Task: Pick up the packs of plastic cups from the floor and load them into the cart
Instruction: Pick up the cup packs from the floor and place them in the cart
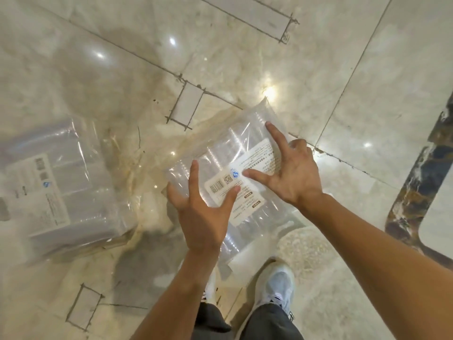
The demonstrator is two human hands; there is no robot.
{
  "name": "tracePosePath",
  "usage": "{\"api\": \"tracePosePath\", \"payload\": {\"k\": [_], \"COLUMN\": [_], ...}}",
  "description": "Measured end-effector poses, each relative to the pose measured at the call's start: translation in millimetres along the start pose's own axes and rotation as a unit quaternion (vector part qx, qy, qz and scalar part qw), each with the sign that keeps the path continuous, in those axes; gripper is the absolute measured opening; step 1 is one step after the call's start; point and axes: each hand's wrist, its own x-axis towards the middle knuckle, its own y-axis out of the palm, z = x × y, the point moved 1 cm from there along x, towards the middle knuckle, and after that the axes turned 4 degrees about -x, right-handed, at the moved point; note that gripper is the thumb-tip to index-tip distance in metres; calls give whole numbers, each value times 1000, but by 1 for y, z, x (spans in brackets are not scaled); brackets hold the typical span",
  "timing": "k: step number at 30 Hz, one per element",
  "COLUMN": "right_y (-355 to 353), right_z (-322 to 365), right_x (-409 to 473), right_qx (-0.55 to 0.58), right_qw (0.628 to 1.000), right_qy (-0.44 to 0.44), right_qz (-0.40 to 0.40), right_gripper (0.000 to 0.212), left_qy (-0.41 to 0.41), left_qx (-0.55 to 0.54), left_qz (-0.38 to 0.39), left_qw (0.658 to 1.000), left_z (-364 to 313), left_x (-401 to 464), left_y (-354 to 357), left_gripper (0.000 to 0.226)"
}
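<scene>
A clear pack of plastic cups with a white label lies on the marble floor right in front of me. Over its near left part hovers my left hand, fingers spread, nothing in it. My right hand is over the pack's right part, also open, with its fingertips at or just above the wrap; I cannot tell whether they touch. A second, larger pack of plastic cups lies on the floor to the left, blurred. No cart is in view.
My two feet in pale sneakers stand just behind the near pack. A dark marbled curved border runs along the right edge. Grey tile patches mark the glossy floor.
</scene>
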Motion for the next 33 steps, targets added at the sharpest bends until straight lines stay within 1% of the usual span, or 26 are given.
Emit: {"api": "tracePosePath", "payload": {"k": [2,4,6,8,11,14,16,19,21,23,26,29,33], "right_y": [-24,-58,-103,-149,-248,-355,-423,-507,-547,-576,-599,-606,-597], "right_z": [2,7,14,23,45,74,96,127,147,164,187,202,204], "right_x": [-25,-54,-84,-110,-156,-211,-252,-318,-363,-405,-472,-535,-616], "right_qx": [24,47,60,62,62,56,55,59,48,33,26,38,48], "right_qw": [999,998,995,992,986,978,970,955,945,933,910,881,834], "right_qy": [22,45,69,84,100,116,131,163,190,220,281,330,402], "right_qz": [-9,-23,-45,-69,-119,-162,-196,-243,-263,-284,-304,-337,-375], "right_gripper": [114,113,113,113,110,108,107,105,105,105,105,106,107], "left_qy": [39,58,60,80,153,172,201,242,265,297,345,398,456], "left_qx": [21,27,38,59,61,68,73,86,93,98,110,110,108], "left_qz": [6,23,51,63,58,84,95,110,126,147,190,224,281], "left_qw": [999,998,996,993,985,979,972,960,951,938,912,883,837], "left_z": [-20,-53,-99,-146,-240,-343,-403,-476,-512,-541,-566,-577,-580], "left_x": [-13,-30,-46,-60,-92,-138,-169,-214,-242,-267,-303,-337,-393], "left_y": [-20,-43,-70,-97,-151,-216,-260,-321,-357,-390,-428,-451,-462], "left_gripper": [107,105,103,103,103,102,101,101,99,98,98,98,97]}}
